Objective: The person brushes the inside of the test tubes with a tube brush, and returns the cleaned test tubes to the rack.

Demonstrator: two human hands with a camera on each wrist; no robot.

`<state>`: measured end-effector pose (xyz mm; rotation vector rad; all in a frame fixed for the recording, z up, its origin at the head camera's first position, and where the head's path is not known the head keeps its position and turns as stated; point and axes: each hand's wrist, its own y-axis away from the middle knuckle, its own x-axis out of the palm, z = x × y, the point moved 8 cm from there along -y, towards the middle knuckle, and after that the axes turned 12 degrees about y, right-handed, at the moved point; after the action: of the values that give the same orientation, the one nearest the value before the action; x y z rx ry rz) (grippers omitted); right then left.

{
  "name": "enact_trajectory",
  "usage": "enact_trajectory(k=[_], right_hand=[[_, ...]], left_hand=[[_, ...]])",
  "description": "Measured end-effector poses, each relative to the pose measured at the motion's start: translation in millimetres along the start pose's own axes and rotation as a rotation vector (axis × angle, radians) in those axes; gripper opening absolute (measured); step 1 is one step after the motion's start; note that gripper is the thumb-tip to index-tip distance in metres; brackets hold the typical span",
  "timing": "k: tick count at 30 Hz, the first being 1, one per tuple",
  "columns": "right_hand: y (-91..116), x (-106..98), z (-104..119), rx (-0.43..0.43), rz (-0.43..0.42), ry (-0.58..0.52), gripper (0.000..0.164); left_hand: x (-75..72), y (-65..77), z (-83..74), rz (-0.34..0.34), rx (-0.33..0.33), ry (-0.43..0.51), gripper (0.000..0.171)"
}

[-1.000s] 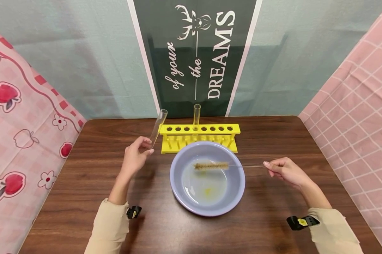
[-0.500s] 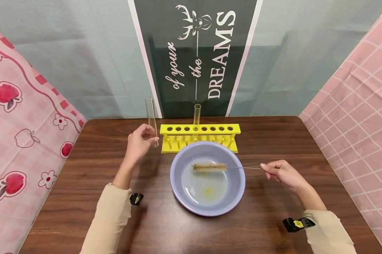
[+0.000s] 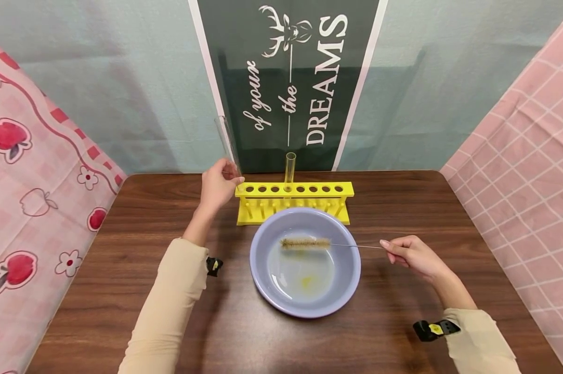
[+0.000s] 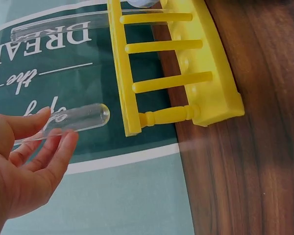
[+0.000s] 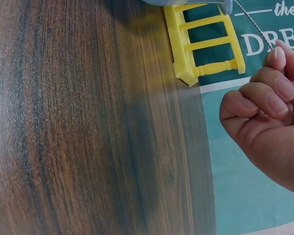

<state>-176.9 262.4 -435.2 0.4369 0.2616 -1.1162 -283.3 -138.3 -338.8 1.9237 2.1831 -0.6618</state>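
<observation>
Two clear tubes, one yellow rack (image 3: 306, 190), one brush (image 3: 305, 243) and one lilac bowl (image 3: 262, 280) are in view, along with two hands. The left hand (image 3: 219, 184) has its grip around one tube, the held tube (image 3: 227, 139), pinching its lower part between thumb and fingers. This tube is in the air at the rack's left end. Its long axis is steep but tilted, mouth up and to the left, rounded bottom down and to the right; in the left wrist view that bottom points at the rack, apart from it. Of the rack's eight holes, one, the fourth from the left, carries the second tube (image 3: 289, 169), nearly upright with its mouth up. The right hand (image 3: 412, 253) has its grip pinched on the end of the brush's thin wire handle (image 3: 363, 246). The brush lies nearly level across the view, bristles pointing left over the bowl. The bowl sits on the wooden bench (image 3: 393, 208), in front of the rack.
</observation>
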Motion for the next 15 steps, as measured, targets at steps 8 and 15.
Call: enact_trajectory(k=[8, 15], right_hand=[[-0.6, 2.4, -2.4, 0.02, 0.007, -0.015, 0.041], [-0.1, 2.2, -3.9, 0.021, 0.008, -0.001, 0.041]], left_hand=[[13.4, -11.4, 2.3, 0.037, -0.007, -0.03, 0.02], [19.2, -12.9, 9.9, 0.052, -0.014, -0.054, 0.018]])
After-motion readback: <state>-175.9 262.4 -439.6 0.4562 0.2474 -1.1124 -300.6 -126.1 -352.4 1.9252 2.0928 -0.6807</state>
